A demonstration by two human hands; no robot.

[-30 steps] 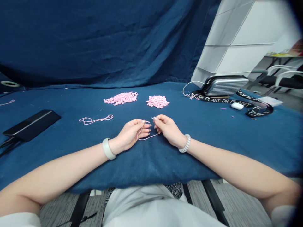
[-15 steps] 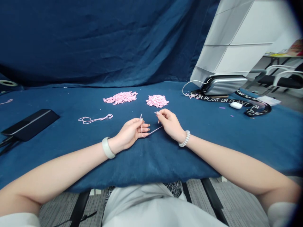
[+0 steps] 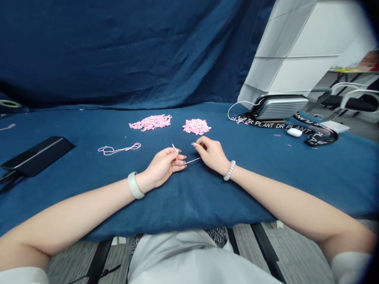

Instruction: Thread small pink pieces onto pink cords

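Note:
My left hand (image 3: 162, 166) rests on the blue cloth (image 3: 189, 189), fingers curled, pinching a thin pink string (image 3: 192, 160) whose short end sticks up above the fingertips. My right hand (image 3: 211, 154) is closed on the other part of the same string, which runs taut between the two hands. Just beyond the hands lie two heaps of small pink pieces, a left heap (image 3: 151, 122) and a right heap (image 3: 196, 126). Another loose pink string (image 3: 119, 149) lies on the cloth to the left.
A black flat case (image 3: 37, 155) lies at the left. At the back right are a silver ribbed case (image 3: 280, 106), a black lettered strap (image 3: 291, 127), a small white earbud case (image 3: 294, 132) and a white panel. A blue backdrop hangs behind.
The string hung as a slack loop between my hands; it is now pulled taut. My right hand moved slightly away and up, and the string's end now sticks up from my left fingers.

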